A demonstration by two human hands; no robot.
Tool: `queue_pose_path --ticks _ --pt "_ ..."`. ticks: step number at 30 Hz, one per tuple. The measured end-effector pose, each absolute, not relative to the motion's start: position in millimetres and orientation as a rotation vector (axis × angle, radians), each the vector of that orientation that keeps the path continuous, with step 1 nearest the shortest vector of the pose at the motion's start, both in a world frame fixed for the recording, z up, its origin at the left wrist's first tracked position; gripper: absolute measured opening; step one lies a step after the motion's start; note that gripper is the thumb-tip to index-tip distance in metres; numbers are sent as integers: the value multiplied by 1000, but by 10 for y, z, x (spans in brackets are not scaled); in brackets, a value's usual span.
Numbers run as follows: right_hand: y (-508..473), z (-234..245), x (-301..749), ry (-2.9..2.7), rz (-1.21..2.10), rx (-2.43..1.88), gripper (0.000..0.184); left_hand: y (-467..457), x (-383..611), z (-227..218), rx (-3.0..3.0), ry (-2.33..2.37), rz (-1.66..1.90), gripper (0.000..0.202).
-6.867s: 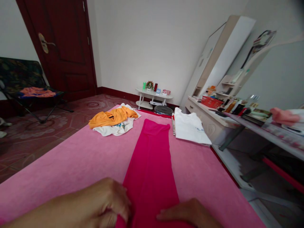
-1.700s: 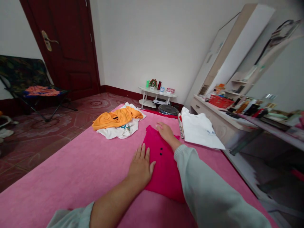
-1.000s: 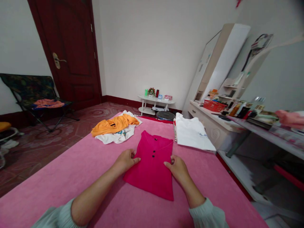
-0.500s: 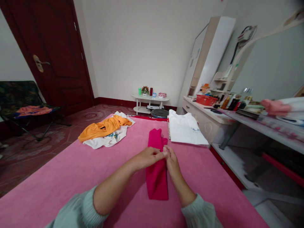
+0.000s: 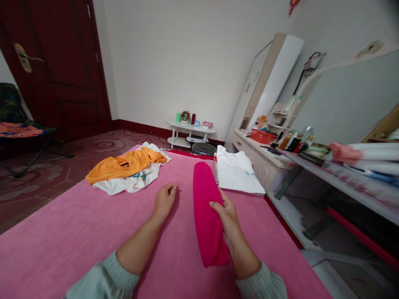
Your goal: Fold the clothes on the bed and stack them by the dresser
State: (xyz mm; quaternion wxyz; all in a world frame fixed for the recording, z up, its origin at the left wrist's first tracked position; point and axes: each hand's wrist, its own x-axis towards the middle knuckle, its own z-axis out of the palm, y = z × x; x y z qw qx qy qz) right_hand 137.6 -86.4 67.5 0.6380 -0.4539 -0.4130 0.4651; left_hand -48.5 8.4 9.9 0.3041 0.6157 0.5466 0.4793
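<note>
Head view, showing a magenta knit garment [image 5: 205, 211] folded lengthwise into a narrow band, lying on the pink towelling bedspread [image 5: 93, 232] beside a folded white T-shirt [image 5: 235, 174]. Resting the right hand [image 5: 229, 218] along its right edge, fingers loosely extended; parking the left hand [image 5: 165, 199] on the bedspread, fingers curled, empty. Seemingly nearing completion, lacking only a crosswise fold. Differing from a moment before: no longer pinching two-handed.

No legible text or labels.
</note>
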Motion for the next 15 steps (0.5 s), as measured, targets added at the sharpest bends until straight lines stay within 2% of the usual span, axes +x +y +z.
queue_pose_path --ticks 4,9,12,15 --pt "-702 1203 1772 -1063 669 -1133 71 46 -441 91 1858 1507 1187 22" --pt "52 1836 2490 -1347 160 -1339 67 12 -388 153 1870 1602 1059 21" --pt "591 1869 2835 -1443 -97 -1495 63 28 -374 149 1898 1623 1024 21" --pt "966 1587 3070 -1469 -149 -1690 57 49 -359 130 1933 1625 1030 20"
